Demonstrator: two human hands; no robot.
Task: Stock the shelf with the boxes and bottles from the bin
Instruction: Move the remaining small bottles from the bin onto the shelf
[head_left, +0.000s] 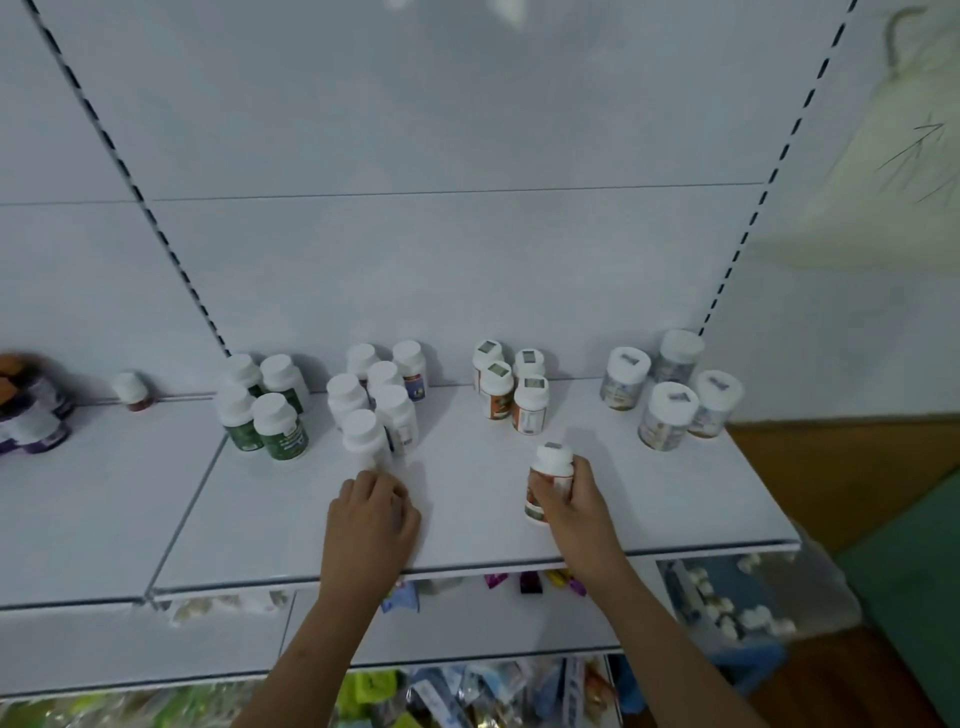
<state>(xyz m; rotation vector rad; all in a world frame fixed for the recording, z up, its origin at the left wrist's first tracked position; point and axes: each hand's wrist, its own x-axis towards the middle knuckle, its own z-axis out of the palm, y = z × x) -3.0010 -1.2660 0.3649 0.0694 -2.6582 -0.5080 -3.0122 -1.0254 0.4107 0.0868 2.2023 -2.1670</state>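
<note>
Right hand (576, 506) gripping orange-label bottle (550, 480), setting it on shelf (675, 499) in front of matching orange group (511, 387). Left hand (371, 514) curled, touching white bottle (366, 439), grip unclear. Next probably sliding it back into row.

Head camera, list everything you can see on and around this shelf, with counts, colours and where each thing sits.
Shelf: one, white, across the middle.
Green-label bottles: four, white caps, left cluster.
White bottles: six, white caps, left of centre; the front one is just ahead of the left hand.
Orange-label bottles: four, white caps, right of centre at the back.
Held orange-label bottle: one, upright on the shelf near the front.
Grey-label bottles: five, white caps, far right.
Small red bottle: one, alone on the neighbouring shelf, left.
Purple-label containers: blurred, count unclear, far left edge.
Packets: mixed colours, lower shelves.
Clear bin: one, bottom right, holding white-capped items.
Left hand: fingers curled, empty, on the shelf.
Right hand: grip round the held bottle.
</note>
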